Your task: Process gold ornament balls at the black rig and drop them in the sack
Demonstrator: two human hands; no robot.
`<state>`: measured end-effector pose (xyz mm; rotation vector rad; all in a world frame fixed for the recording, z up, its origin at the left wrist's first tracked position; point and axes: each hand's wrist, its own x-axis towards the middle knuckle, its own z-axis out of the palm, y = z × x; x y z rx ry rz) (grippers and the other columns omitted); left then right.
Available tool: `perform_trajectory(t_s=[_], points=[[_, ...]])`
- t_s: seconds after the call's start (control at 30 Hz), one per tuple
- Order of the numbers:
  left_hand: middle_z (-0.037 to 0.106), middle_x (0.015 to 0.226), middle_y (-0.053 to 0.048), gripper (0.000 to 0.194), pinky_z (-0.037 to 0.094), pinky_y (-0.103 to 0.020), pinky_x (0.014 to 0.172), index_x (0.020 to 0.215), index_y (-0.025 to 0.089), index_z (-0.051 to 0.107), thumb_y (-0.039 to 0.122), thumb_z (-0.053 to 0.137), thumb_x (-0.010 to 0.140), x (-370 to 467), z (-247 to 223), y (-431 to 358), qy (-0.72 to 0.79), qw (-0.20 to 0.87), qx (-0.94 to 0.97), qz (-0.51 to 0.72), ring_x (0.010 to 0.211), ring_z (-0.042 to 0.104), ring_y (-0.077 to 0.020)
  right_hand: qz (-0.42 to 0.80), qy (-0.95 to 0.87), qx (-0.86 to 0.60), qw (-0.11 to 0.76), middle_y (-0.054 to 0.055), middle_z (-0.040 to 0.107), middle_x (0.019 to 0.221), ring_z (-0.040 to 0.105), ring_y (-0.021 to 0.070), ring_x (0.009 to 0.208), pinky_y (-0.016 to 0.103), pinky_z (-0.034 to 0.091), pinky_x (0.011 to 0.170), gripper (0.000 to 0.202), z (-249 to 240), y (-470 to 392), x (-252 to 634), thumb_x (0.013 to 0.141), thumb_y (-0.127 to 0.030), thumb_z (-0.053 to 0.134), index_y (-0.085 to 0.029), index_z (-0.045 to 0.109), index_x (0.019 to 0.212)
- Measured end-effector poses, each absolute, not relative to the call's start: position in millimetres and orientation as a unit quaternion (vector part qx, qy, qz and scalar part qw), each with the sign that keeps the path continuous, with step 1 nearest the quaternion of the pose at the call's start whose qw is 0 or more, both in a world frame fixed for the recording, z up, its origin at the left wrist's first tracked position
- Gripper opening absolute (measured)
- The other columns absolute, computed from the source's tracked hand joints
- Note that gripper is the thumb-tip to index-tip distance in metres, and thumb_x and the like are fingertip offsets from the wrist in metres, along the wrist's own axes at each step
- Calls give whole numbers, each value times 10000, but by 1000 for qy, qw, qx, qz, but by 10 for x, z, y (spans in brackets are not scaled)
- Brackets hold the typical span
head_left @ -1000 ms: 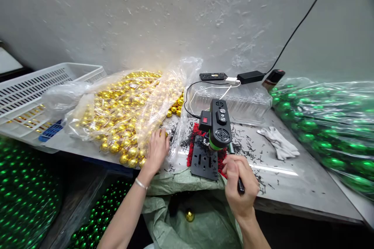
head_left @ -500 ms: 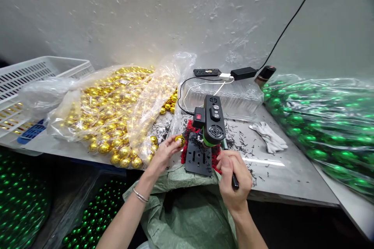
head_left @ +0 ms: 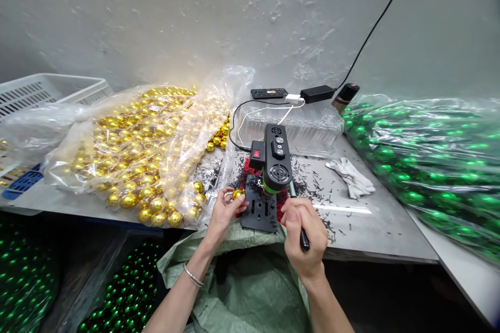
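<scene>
Along the grey worktable, a clear plastic bag of glossy green balls lies at the right and a clear plastic bag of gold balls at the left. A green sack gapes at the near edge. Behind it stands a black bench-top machine with a slotted base plate. The right hand is closed around the machine's lever; the left hand pinches a single gold ball just beside the plate's left edge.
</scene>
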<state>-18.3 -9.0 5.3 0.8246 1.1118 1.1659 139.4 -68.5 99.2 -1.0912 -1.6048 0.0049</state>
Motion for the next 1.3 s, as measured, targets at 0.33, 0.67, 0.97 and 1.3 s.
perform_trajectory(t_s=[0.33, 0.67, 0.97, 1.3], points=[[712, 1066, -83, 446, 536, -342, 831, 1218, 174, 631, 374, 660, 820, -80, -56, -94, 510, 455, 611, 400, 885, 667, -199, 4, -677, -466, 569, 10, 529, 708, 532, 132, 676, 272, 421, 615, 251, 1064, -676, 1385, 885, -33, 431, -198, 479, 701], [705, 1120, -97, 337, 499, -425, 925, 1135, 198, 675, 284, 720, 812, 61, -98, -26, 475, 277, 760, 345, 1030, 646, -262, 1, -677, -468, 568, 6, 524, 737, 524, 116, 697, 258, 417, 627, 243, 1075, -668, 1390, 879, -3, 440, -194, 466, 731], [713, 1111, -85, 366, 450, -456, 974, 1122, 227, 705, 390, 744, 796, 91, -306, 32, 450, 288, 744, 403, 1052, 623, -259, -15, -701, -444, 557, 7, 510, 690, 546, 138, 722, 269, 451, 615, 236, 805, -698, 1420, 866, 6, 424, -197, 480, 760], [720, 1078, -86, 373, 459, -450, 953, 1116, 233, 713, 392, 758, 782, 86, -313, 29, 447, 294, 740, 407, 1024, 626, -259, -100, -694, -424, 573, 12, 534, 732, 552, 131, 687, 377, 530, 826, 226, 279, -596, 1432, 936, -126, 372, -201, 493, 761]])
